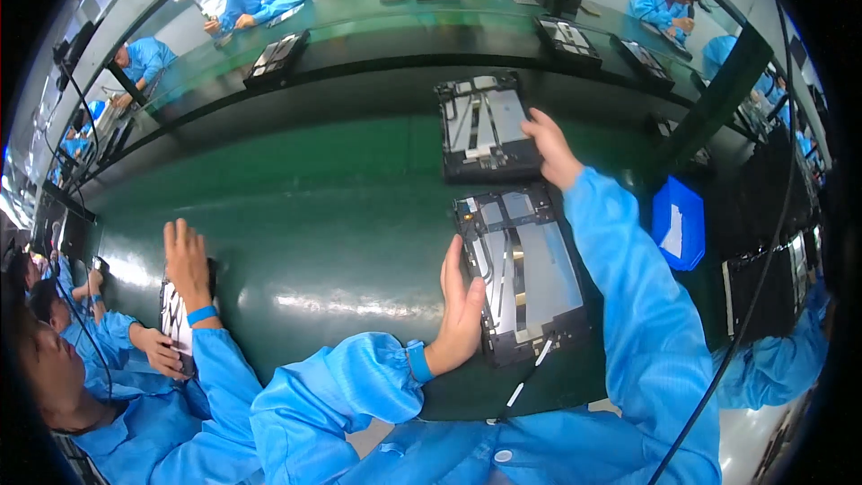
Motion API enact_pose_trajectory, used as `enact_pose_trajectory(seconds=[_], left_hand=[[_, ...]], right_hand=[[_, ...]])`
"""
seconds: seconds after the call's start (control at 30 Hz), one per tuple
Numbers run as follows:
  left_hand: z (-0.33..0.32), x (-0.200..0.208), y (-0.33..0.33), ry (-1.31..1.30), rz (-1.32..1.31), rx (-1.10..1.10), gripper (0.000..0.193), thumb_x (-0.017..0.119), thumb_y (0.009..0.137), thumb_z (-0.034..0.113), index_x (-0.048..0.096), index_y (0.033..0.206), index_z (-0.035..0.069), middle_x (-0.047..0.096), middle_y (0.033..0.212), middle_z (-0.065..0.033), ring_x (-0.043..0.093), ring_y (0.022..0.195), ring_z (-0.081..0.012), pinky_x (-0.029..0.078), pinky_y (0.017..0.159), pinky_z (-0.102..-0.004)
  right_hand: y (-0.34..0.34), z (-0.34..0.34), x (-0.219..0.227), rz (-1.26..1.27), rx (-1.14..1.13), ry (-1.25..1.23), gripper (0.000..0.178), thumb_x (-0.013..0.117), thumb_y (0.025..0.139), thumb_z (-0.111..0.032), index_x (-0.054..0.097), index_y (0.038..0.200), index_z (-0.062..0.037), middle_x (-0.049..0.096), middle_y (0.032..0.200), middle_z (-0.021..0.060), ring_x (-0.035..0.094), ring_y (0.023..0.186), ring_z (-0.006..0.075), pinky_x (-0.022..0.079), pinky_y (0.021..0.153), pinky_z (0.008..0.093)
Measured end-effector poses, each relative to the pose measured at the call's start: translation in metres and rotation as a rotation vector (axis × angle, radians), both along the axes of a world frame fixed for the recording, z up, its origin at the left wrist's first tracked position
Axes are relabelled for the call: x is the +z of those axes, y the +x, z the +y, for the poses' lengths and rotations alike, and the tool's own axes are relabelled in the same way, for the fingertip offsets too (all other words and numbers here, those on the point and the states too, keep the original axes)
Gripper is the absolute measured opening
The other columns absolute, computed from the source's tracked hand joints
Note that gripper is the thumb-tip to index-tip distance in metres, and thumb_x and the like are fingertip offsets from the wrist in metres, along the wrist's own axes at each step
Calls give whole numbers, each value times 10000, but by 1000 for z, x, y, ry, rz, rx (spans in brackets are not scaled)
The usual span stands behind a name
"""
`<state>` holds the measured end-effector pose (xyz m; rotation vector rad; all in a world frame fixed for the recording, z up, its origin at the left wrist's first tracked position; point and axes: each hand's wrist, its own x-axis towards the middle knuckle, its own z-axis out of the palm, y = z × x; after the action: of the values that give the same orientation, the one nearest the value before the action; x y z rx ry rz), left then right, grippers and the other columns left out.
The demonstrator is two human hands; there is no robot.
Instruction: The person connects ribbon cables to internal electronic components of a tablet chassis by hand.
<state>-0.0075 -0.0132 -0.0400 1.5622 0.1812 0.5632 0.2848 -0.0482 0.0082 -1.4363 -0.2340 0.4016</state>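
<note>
Grip of the right hand [551, 151] is grasping the right edge of a flat, black, rectangular device with bare silver-grey inner plates [494, 121]; the fingertips are at this edge, and part of the fingers is hidden. This device is on the glossy green bench [287, 216], toward its far edge and to the right of its middle. Just beside it, toward the near edge of the bench, lies a second black rectangular device with pale blue-grey plates and dark strips [543, 265]. The left hand [460, 310] touches the left edge of this second device, with its fingers pointing to the far edge of the bench; if its grip is closed around the device, I cannot tell. A blue band [418, 361] is around the left wrist.

From the near end of the second device, a thin black-and-white strip [515, 394] reaches toward the near edge of the bench. On the right part of the bench, near the right sleeve, stands a blue plastic tray [691, 200] with a white paper inside. Near the left edge, a co-worker's hand [187, 269] is over another device [178, 328].
</note>
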Motion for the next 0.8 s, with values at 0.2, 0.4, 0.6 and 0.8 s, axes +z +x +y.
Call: enact_pose_trajectory(seconds=[0.2, 0.4, 0.6, 0.8], left_hand=[[0, -7, 11, 118, 8, -2, 669, 513, 942, 144, 176, 1489, -44, 189, 1534, -228, 185, 1428, -369, 131, 1173, -428], [4, 5, -1, 191, 120, -37, 680, 501, 961, 168, 153, 1509, -34, 42, 1592, -242, 41, 1488, -342, 70, 1186, -403], [-7, 0, -1, 208, 108, -117, 706, 491, 968, 127, 81, 1521, -31, -68, 1586, -274, 14, 1486, -386, 88, 1184, -429], [-3, 15, 4, 627, 157, -49, 514, 658, 866, 183, 492, 1333, 43, 138, 1549, -305, 149, 1418, -506, 132, 1155, -541]], right_hand=[[40, 20, -4, -255, 62, -87, 516, 574, 924, -194, 453, 1370, 35, 515, 1370, 197, 505, 1241, 290, 384, 1037, 351], [-58, -66, -11, -620, 153, -280, 431, 575, 950, -206, 512, 1346, -49, 362, 1512, 199, 343, 1410, 296, 267, 1137, 356], [-175, -150, -17, -253, 272, -155, 636, 484, 976, -161, 193, 1509, 30, 220, 1572, 180, 180, 1466, 252, 137, 1180, 340], [-195, -163, -14, -415, 111, -207, 580, 529, 922, -127, 331, 1455, -11, 226, 1565, 198, 181, 1467, 307, 138, 1183, 400]])
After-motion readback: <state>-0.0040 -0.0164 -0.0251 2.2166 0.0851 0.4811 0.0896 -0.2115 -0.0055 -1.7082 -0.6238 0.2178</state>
